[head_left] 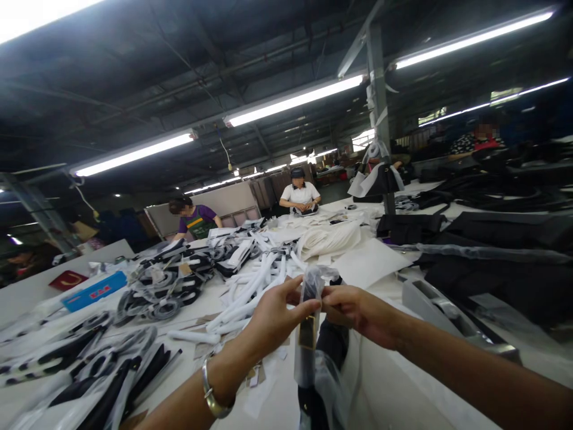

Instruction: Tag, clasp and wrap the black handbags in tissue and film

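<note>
A black strap (307, 358) partly wrapped in clear plastic film hangs upright in front of me, with a gold-coloured metal piece (307, 332) on it. My left hand (280, 310) pinches its upper part between thumb and fingers, and a bracelet circles that wrist. From the other side my right hand (351, 307) closes on the plastic-wrapped top of the strap; its fingertips are partly hidden. Another black padded length (333, 343) with loose film lies just behind and below.
White foam tubes (264, 278) and piled wrapped black straps (165, 292) cover the table's left side. A blue box (95, 291) lies beyond. White sheets (331, 242) are stacked ahead; a tape dispenser (452, 316) and black panels (505, 239) are at right. Co-workers (299, 194) sit across the table.
</note>
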`<state>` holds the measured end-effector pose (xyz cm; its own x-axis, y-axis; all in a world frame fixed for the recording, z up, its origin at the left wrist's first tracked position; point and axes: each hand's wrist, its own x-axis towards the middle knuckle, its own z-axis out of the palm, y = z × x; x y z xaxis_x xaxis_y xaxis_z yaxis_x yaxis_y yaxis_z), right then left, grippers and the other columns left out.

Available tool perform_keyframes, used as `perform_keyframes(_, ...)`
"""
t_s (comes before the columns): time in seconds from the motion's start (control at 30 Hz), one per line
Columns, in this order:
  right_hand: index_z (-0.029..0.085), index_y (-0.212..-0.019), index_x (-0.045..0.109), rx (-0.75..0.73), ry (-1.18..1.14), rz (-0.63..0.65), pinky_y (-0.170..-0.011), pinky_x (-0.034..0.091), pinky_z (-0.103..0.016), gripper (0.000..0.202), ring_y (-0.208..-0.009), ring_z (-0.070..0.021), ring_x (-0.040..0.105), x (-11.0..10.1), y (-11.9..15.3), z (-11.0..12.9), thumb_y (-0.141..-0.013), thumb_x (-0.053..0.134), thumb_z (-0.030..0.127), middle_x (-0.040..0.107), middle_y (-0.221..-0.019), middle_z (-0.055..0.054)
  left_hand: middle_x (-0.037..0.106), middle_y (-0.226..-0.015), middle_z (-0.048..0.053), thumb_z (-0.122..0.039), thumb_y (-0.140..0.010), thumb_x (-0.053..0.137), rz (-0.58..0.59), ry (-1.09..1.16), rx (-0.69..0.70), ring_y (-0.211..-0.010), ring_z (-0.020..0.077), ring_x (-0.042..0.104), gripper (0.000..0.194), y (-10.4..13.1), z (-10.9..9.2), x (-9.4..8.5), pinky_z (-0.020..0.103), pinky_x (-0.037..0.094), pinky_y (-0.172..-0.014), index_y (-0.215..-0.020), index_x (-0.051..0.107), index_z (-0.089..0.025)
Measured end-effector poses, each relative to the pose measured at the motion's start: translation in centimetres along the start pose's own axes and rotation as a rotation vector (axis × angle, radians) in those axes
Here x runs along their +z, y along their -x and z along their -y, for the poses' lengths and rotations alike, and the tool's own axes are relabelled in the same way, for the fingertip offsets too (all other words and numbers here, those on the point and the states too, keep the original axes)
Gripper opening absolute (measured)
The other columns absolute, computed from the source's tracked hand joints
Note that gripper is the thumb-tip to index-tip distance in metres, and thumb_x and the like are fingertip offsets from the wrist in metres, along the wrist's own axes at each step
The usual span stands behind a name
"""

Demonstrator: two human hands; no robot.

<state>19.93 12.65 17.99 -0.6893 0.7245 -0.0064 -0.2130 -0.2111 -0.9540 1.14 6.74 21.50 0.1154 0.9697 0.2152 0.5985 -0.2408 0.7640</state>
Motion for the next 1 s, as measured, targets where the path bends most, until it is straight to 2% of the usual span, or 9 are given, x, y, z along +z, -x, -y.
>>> perform_keyframes(0.17,0.02,-0.105,0.074,-0.003,0.127,0.019,-0.097,0.036,-0.038,0.044,-0.117,-0.0263,0.055,0.1,0.3,0.5,-0.081,0.071,0.056,0.073,-0.111,-0.006,0.071,-0.078,-0.003,-0.041,-0.085,0.067,-0.021,-0.194,0.03,-0.072,0.0172,0.063,0.031,0.4,-1.4,-0.1,0.024,0.041,-0.066,-0.113,0.071,-0.027)
perform_keyframes(0.33,0.02,-0.108,0.075,-0.037,0.179,-0.071,-0.101,0.033,-0.042,0.045,-0.12,-0.028,0.056,0.9,-0.4,0.3,-0.081,0.071,0.056,0.075,-0.111,-0.007,0.074,-0.082,0.0,-0.043,-0.083,0.069,-0.144,-0.309,0.034,-0.078,0.0227,0.067,0.036,0.4,-1.3,0.4,0.028,0.042,-0.069,-0.117,0.071,-0.03)
perform_keyframes(0.43,0.02,-0.107,0.075,-0.079,0.12,-0.077,-0.099,0.036,-0.04,0.042,-0.117,-0.0273,0.058,1.4,-0.3,0.2,-0.08,0.073,0.052,0.075,-0.111,-0.007,0.076,-0.095,0.003,-0.039,-0.082,0.072,-0.137,-0.07,-0.017,-0.093,0.0253,0.071,0.06,1.0,-0.4,0.9,0.033,0.048,-0.084,-0.138,0.057,-0.026)
perform_keyframes(0.57,0.019,-0.105,0.076,-0.09,0.061,-0.072,-0.096,0.039,-0.039,0.042,-0.112,-0.0276,0.061,1.7,0.0,0.1,-0.079,0.075,0.052,0.076,-0.109,-0.008,0.074,-0.113,0.01,-0.039,-0.08,0.077,-0.122,0.442,-0.111,-0.111,0.0265,0.068,0.1,2.4,0.9,2.4,0.039,0.048,-0.099,-0.158,0.016,-0.024)
perform_keyframes(0.7,0.02,-0.102,0.076,-0.052,0.084,-0.101,-0.089,0.04,-0.035,0.042,-0.103,-0.0233,0.062,1.6,0.0,0.0,-0.078,0.075,0.054,0.076,-0.107,-0.006,0.061,-0.135,0.016,-0.046,-0.07,0.087,-0.314,0.734,-0.17,-0.114,0.0284,0.066,0.124,2.7,1.6,3.5,0.039,0.049,-0.097,-0.158,0.001,-0.03)
perform_keyframes(0.77,0.021,-0.101,0.076,-0.016,0.127,-0.138,-0.081,0.038,-0.032,0.042,-0.098,-0.0204,0.06,1.5,-0.1,-0.1,-0.078,0.075,0.056,0.075,-0.105,-0.005,0.06,-0.133,0.018,-0.049,-0.068,0.088,-0.385,0.74,-0.215,-0.111,0.0279,0.068,0.125,2.2,1.7,3.5,0.037,0.05,-0.096,-0.159,0.005,-0.027)
perform_keyframes(0.83,0.02,-0.1,0.076,0.009,0.148,-0.148,-0.076,0.037,-0.03,0.043,-0.094,-0.0192,0.059,1.5,-0.1,0.0,-0.077,0.075,0.057,0.075,-0.102,-0.004,0.068,-0.12,0.016,-0.05,-0.068,0.087,-0.36,0.725,-0.234,-0.107,0.0271,0.069,0.115,1.7,1.6,3.4,0.036,0.049,-0.096,-0.156,0.02,-0.018)
perform_keyframes(0.93,0.019,-0.096,0.076,0.007,0.16,-0.167,-0.075,0.039,-0.029,0.045,-0.095,-0.0197,0.06,1.5,0.0,0.4,-0.073,0.079,0.057,0.074,-0.1,-0.004,0.073,-0.107,0.013,-0.05,-0.072,0.084,-0.257,0.68,-0.181,-0.107,0.0279,0.067,0.075,1.2,1.3,3.2,0.035,0.049,-0.095,-0.13,0.059,-0.011)
perform_keyframes(1.0,0.017,-0.094,0.077,-0.005,0.146,-0.14,-0.079,0.043,-0.029,0.044,-0.097,-0.0205,0.061,1.4,0.2,0.7,-0.071,0.081,0.054,0.074,-0.099,-0.005,0.074,-0.106,0.012,-0.048,-0.075,0.082,-0.222,0.663,-0.139,-0.105,0.0275,0.067,0.054,1.2,1.0,3.1,0.034,0.049,-0.093,-0.112,0.069,-0.012)
